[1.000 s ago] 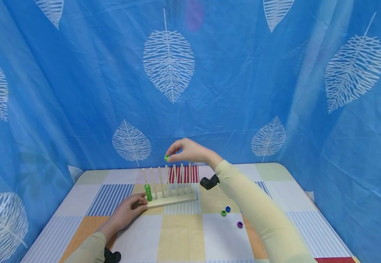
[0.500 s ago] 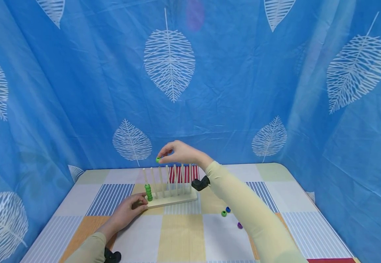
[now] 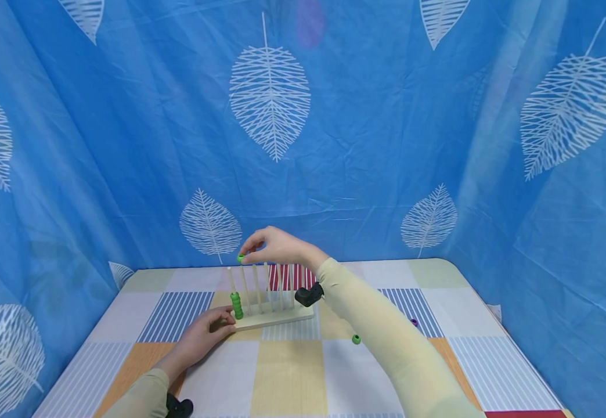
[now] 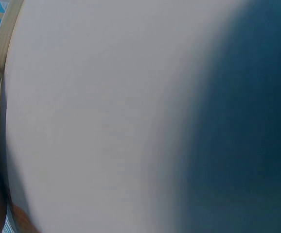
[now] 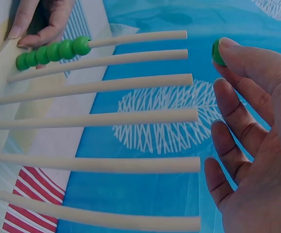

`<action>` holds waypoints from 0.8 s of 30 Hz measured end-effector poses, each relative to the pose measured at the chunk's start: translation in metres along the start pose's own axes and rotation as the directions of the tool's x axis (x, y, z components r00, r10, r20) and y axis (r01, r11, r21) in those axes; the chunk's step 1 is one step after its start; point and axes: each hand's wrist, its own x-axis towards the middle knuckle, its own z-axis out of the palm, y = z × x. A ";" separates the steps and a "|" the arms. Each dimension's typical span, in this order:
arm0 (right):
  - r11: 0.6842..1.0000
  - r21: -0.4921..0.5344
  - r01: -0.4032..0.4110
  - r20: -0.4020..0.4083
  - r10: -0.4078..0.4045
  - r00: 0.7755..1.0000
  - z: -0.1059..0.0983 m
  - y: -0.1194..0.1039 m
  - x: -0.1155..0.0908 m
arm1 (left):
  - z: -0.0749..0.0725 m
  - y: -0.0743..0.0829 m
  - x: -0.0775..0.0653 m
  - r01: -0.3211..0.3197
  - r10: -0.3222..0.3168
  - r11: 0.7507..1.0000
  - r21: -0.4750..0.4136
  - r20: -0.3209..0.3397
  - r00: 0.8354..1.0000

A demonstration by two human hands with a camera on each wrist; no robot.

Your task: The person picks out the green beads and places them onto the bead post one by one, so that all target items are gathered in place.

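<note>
In the head view, a wooden peg rack [image 3: 277,319] with several upright pegs stands on the table. My left hand [image 3: 206,331] grips the left end of its base between thumb and fingers. Several green beads [image 5: 66,49] are stacked on the leftmost peg, whose upper part is bare. Between thumb and index finger, my right hand [image 3: 278,246] pinches a loose green bead [image 5: 216,52]. This bead is above the rack, near the tip of the leftmost peg [image 5: 150,37] and apart from it. The right hand's other fingers are loosely bent.
Another green bead [image 3: 356,339] lies on the checked tablecloth [image 3: 289,377] beside the right sleeve [image 3: 392,331]. Past that sleeve lies a purple bead [image 3: 414,321]. A blue curtain [image 3: 334,145] with white leaves surrounds the table's back and sides.
My right hand has moved left along the peg tops with the green bead. Its sleeve now hides the blue bead, and a purple bead shows beyond it. The left hand stays on the rack.
</note>
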 end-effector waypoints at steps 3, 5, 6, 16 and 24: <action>1.000 -0.009 0.001 0.009 -0.001 1.000 0.001 -0.002 0.003 | 0.000 0.001 0.000 0.008 -0.008 1.000 -0.002 0.000 1.000; 1.000 -0.010 0.005 0.016 -0.004 1.000 0.002 -0.003 0.005 | 0.000 0.001 0.001 0.014 -0.014 1.000 -0.003 0.001 1.000; 1.000 -0.007 0.005 0.020 -0.005 1.000 0.003 -0.003 0.006 | 0.000 0.001 0.001 0.015 -0.015 1.000 -0.002 0.001 1.000; 1.000 0.008 0.006 0.046 -0.006 0.999 0.010 -0.001 0.017 | 0.001 -0.001 0.002 0.020 -0.020 1.000 0.000 0.000 1.000; 0.997 0.060 -0.045 0.082 0.040 0.996 0.007 -0.001 0.022 | 0.000 -0.003 0.005 0.011 -0.011 1.000 0.010 -0.004 1.000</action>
